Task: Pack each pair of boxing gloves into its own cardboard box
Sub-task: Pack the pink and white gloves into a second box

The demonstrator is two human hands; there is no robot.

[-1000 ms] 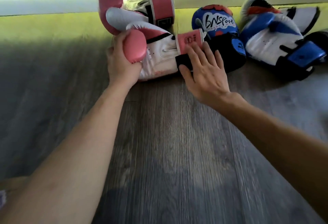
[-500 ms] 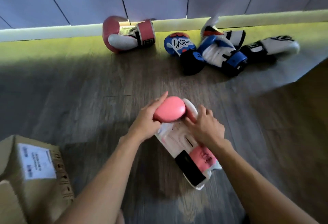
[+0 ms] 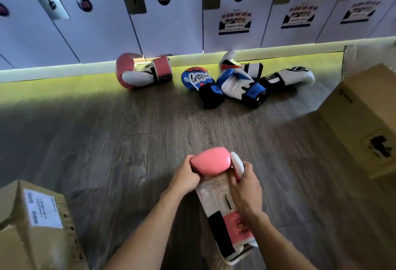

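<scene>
Grey plank floor (image 3: 96,141) runs up to a row of numbered lockers (image 3: 171,23). Over its near middle the left hand (image 3: 184,176) is curled round the pink padded end of the held glove (image 3: 214,194); the right hand (image 3: 246,188) is clamped on the glove's white side just beside it, and the cuff points back toward the person.

The step in hand seems to be carrying this glove to a box. A two-handed hold suits such a bulky, springy thing. It would go in best cuff first or laid flat along one wall, so that room is left for its partner.

The left box (image 3: 32,227) sits near on the left and the right box (image 3: 360,119) farther off on the right; the blurred view does not show which of them stands open. Whichever one is chosen should be kept for pink alone.

The pink mate (image 3: 139,71) lies far left against the locker base, well apart from the held one, and should be fetched next. The blue gloves (image 3: 198,79) lie touching in the far middle, with a black-and-white glove (image 3: 293,74) just to their right; both are best left alone for now.
</scene>
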